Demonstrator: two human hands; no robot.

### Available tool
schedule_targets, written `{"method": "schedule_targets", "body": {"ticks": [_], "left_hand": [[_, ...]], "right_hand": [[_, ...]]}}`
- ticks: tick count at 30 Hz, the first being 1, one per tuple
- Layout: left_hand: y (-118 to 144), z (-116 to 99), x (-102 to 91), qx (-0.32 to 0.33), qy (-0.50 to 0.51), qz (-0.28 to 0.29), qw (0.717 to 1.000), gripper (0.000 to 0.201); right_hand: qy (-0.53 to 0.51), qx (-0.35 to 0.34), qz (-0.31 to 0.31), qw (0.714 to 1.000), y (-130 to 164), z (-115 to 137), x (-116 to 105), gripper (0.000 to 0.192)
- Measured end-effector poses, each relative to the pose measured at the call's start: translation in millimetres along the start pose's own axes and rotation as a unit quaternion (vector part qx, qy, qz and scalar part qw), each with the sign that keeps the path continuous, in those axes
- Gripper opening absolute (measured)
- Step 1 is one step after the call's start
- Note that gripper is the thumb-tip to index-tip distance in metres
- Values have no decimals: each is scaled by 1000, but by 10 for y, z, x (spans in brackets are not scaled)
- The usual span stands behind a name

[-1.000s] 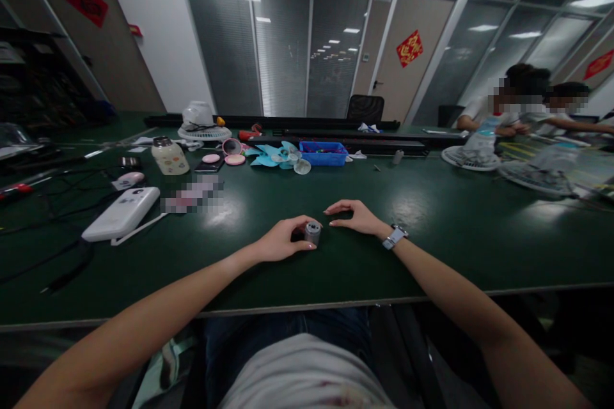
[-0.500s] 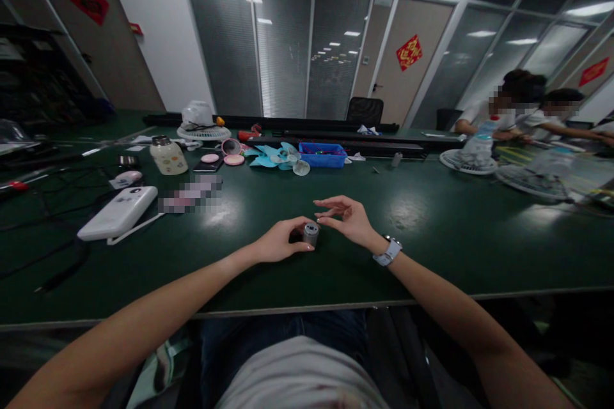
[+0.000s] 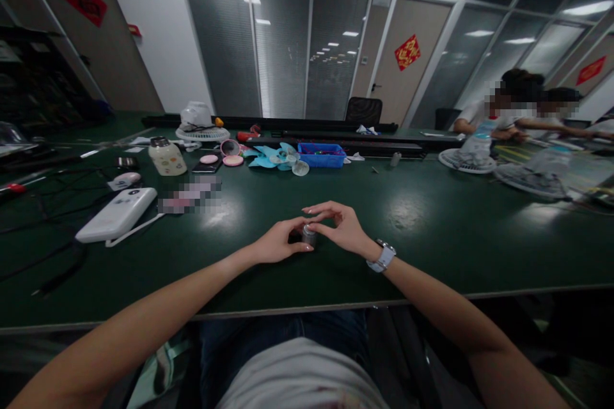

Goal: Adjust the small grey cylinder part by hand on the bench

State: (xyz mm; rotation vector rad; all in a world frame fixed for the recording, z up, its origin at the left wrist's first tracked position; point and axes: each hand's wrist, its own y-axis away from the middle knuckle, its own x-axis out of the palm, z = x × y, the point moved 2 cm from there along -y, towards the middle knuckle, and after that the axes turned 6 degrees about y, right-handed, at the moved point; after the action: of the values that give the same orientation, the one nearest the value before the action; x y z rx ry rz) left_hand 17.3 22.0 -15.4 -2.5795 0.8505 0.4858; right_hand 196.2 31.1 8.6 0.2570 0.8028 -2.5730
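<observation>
Sitting upright on the dark green table (image 3: 432,236), right in front of the seated person, is a small metal cylinder (image 3: 308,234), mostly covered by the two hands that meet over it. The left hand (image 3: 278,241) is curled around its near side, thumb and fingers closed on it. The right hand (image 3: 338,228) comes in from the other side with its fingertips pinched on the top of the cylinder; a pale wristwatch (image 3: 381,256) sits on that wrist. Both forearms lie across the table edge.

Off to the left of the hands lies a white box-shaped device (image 3: 116,213) with a cable, and dark wires trail past it. Farther back on the table stand a cream jar (image 3: 166,156) with a metal lid, some round pink pieces (image 3: 233,160), a pale blue fan blade (image 3: 273,156), and a blue tray (image 3: 322,154). A white fan (image 3: 201,123) rests behind the jar.

At the far right, well apart from the hands, other people (image 3: 508,115) sit at the table with round wire fan guards (image 3: 467,160) before them. Glass partitions and a door with a red ornament (image 3: 407,52) close off the room behind.
</observation>
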Motion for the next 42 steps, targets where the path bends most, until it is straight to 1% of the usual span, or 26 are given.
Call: {"method": "schedule_targets", "body": {"ticks": [7, 11, 18, 24, 29, 31, 34, 38, 42], "left_hand": [[3, -2, 8, 1, 6, 3, 1000, 39], [4, -12, 10, -2, 7, 3, 1000, 37], [-7, -16, 7, -7, 8, -2, 1000, 39], [-6, -25, 9, -5, 16, -2, 1000, 39], [-1, -8, 7, 1, 19, -3, 1000, 40], [0, 2, 9, 1, 19, -4, 1000, 40], [-2, 17, 15, 0, 23, -2, 1000, 39], [-5, 31, 16, -1, 25, 1, 1000, 40], [-4, 38, 9, 1, 22, 0, 1000, 42]], "right_hand": [[9, 12, 4, 1000, 0, 19, 13, 31], [6, 9, -5, 1000, 5, -29, -29, 36], [-10, 11, -14, 1000, 9, -36, -70, 36], [-38, 27, 16, 999, 21, 3, -36, 37], [-61, 20, 56, 996, 34, 2, 0, 38], [-69, 20, 62, 996, 34, 3, 10, 37], [-66, 22, 42, 997, 28, 0, 4, 37], [-37, 19, 7, 999, 21, -24, -25, 37], [-25, 22, -2, 999, 20, -48, -34, 34]]}}
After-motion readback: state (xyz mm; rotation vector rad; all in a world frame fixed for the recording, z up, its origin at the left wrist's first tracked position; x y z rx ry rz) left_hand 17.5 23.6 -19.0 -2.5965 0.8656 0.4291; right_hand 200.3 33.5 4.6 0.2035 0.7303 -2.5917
